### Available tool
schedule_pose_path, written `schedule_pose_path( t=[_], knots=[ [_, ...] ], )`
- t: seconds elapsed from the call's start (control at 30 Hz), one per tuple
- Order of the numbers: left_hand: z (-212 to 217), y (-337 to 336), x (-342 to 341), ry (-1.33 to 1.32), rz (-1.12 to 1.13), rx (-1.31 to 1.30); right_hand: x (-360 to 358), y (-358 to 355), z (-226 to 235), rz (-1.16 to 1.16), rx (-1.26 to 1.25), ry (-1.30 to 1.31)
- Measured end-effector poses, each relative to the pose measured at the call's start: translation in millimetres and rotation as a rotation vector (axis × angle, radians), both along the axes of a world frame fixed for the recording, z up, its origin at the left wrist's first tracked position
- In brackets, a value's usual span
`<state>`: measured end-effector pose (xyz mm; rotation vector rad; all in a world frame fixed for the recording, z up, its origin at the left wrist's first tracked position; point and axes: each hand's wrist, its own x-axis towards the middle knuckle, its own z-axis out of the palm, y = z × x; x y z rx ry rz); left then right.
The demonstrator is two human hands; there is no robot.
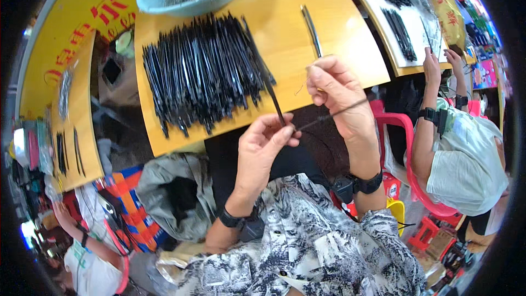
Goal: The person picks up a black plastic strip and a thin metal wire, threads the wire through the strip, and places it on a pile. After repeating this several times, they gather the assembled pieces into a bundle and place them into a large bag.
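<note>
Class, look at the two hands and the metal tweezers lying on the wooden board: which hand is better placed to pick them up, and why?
Probably the right hand: it hovers just below the tweezers, nearly touching their near end. The left hand sits lower, pinching a thin black strip.

I see a row of yellow wooden desks [339,33] under bright daylight. A red plastic chair [402,131] stands to the right, with a small red stool [424,234] on the cluttered floor below.

Glossy black plastic strips [203,71], smooth wooden board [329,33], shiny metal tweezers [311,28]
</note>
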<state>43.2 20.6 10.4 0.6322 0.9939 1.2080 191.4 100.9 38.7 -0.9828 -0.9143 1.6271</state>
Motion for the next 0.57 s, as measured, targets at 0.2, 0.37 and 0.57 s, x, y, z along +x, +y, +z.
schedule_pose_path(
  t=[0.2, 0.37, 0.57],
  knots=[
    [-5.2, -7.6, 0.4, -0.119, -0.036, 0.056, 8.8, -31.7, -16.6, 0.012, -0.066, 0.097],
    [-4.6, -11.9, 3.4, -0.198, -0.042, 0.046, 12.9, -48.8, -28.0, 0.081, -0.071, 0.133],
    [-2.7, -11.0, 7.5, -0.222, -0.066, 0.062, 18.9, -52.6, -28.5, 0.052, -0.069, 0.149]
  ],
)
